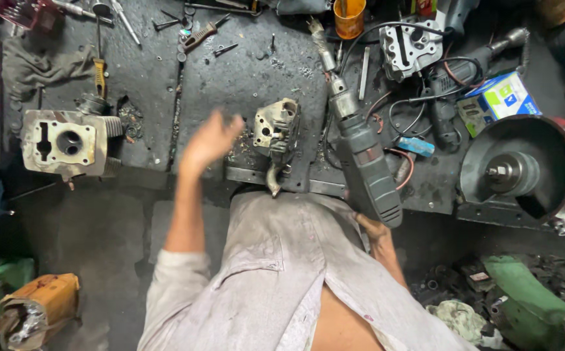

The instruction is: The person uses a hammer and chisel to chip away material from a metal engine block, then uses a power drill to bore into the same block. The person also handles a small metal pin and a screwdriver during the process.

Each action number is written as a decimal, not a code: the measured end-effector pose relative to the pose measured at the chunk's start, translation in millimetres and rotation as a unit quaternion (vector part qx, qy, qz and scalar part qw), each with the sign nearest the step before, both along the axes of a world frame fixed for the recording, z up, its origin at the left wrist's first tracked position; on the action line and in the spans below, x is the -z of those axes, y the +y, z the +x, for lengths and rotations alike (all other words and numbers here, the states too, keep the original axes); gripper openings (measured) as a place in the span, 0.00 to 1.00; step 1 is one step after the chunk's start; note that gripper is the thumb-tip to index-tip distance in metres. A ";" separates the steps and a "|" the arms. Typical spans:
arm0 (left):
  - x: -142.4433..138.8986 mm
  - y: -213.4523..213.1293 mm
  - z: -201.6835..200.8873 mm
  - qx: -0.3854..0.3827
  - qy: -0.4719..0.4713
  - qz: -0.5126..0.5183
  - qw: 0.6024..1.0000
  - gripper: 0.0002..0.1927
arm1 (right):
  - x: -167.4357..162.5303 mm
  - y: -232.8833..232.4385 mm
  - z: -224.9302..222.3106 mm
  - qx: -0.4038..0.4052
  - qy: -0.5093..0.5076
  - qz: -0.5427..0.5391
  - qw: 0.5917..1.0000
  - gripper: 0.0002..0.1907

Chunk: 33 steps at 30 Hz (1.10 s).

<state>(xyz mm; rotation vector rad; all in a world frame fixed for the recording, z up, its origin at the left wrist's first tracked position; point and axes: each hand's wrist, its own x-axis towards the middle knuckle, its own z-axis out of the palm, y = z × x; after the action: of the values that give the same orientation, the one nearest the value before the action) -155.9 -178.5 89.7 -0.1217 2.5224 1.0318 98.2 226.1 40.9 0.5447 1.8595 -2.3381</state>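
My right hand [374, 229] grips the handle end of a grey electric drill [360, 153], which lies pointing away from me over the dark workbench [243, 71]. Just left of the drill, a small metal cylinder head [276, 127] stands at the bench's near edge. My left hand [209, 140] is raised and blurred to the left of that cylinder head, fingers apart and holding nothing. My grey shirt fills the lower middle of the view.
A larger cylinder head [68, 143] sits at the left. Another one [411, 49], an orange cup [349, 16], a second drill [448, 104] with cables and a blue box [500, 101] lie at the back right. A bench grinder [523, 172] stands right. Screwdrivers [100, 71] lie far left.
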 end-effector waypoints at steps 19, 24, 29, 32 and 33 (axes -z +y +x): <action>23.7 110.3 103.9 -0.209 0.046 0.052 0.976 0.50 | -67.5 39.2 -35.7 -0.086 0.223 -0.083 0.967 0.35; 26.8 18.2 86.8 -0.213 0.150 0.205 0.943 0.39 | -67.2 37.1 -42.5 -0.089 0.223 -0.075 0.968 0.39; 3.8 -62.6 42.0 -0.155 0.148 0.108 0.971 0.42 | -83.9 18.6 -61.8 -0.079 0.190 -0.093 0.974 0.52; 1.7 -62.0 21.5 -0.127 0.152 -0.060 0.978 0.54 | -103.6 1.6 -77.4 -0.109 0.132 -0.042 0.984 0.37; 3.4 -57.8 16.7 -0.116 0.155 -0.117 0.974 0.59 | -108.7 -5.5 -82.8 -0.120 0.105 -0.009 0.987 0.36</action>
<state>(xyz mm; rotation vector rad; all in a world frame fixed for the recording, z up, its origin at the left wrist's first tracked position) -139.3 -236.3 86.3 -0.3559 2.9664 0.8901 15.4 220.6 149.6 0.0669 1.8624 -2.3221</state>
